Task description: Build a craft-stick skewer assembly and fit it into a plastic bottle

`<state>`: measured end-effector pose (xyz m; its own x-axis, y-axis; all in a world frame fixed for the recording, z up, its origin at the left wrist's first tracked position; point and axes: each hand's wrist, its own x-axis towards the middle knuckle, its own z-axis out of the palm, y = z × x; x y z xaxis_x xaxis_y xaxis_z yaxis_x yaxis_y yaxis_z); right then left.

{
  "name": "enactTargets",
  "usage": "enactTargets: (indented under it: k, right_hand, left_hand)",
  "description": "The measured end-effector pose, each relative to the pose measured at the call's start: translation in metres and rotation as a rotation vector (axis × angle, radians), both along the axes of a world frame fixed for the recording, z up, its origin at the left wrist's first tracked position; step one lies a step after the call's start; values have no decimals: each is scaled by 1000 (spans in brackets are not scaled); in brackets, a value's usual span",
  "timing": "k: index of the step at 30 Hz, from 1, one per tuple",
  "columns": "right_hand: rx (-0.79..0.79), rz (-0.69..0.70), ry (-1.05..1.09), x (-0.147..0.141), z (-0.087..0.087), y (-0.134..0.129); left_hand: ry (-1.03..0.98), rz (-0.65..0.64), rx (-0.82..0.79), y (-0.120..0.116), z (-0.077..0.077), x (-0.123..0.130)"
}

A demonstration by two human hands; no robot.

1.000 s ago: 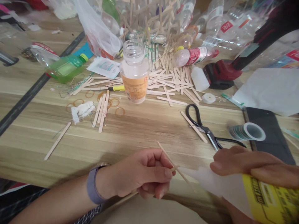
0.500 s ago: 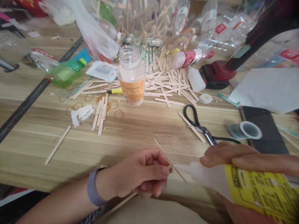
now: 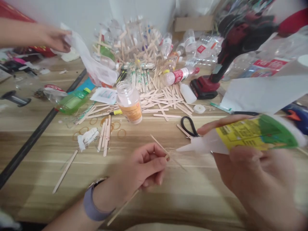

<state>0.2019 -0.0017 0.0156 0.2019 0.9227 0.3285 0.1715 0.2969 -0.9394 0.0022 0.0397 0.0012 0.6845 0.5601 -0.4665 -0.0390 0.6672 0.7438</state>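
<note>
Just below the centre of the view, the left hand (image 3: 150, 166) is closed, with thumb and fingertips pinched on a thin, round, pale wooden stick (image 3: 123, 208). This stick runs through the hand down toward the lower left. At the fingertips it meets a second thin, pale wooden stick (image 3: 158, 143), which lies crosswise to it.

To the right, the right hand (image 3: 261, 170) is clamped around a white plastic squeeze bottle with a yellow and green label (image 3: 240, 136). The bottle is tilted on its side. Its tapered nozzle points left, with the tip just beside the crossed sticks and apart from them.

Behind the bottle, black-handled scissors (image 3: 189, 126) lie partly hidden on the wood-grain desk (image 3: 154, 208). Beyond the left hand stands a clear, open-mouthed jar with an orange label (image 3: 131, 110). Flat, pale wooden craft sticks (image 3: 168, 98) lie piled behind and beside it. At the upper left, another person's hand (image 3: 56, 39) grips a translucent white plastic bag (image 3: 90, 65).
</note>
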Motion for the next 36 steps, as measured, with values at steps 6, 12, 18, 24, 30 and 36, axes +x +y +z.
enactTargets:
  k: [6,12,18,24,30,36]
  right_hand:
    - [12,5,322,-2,-17,25]
    - [23,13,216,5,-30,18]
    - [-1,27,123,8,-33,14]
    - [0,5,32,7,-26,17]
    - [7,15,-8,3,-20,19]
    - [32,-11,23,5,-21,16]
  left_hand:
    - [69,26,194,19,-4,7]
    - [31,-14,79,20,-18,6]
    - [52,-34,33,19,-22,7]
    - [36,-30,10,19,-28,8]
    - [57,-33,-6,18,-26,7]
    - [76,-31,17,18,-23,8]
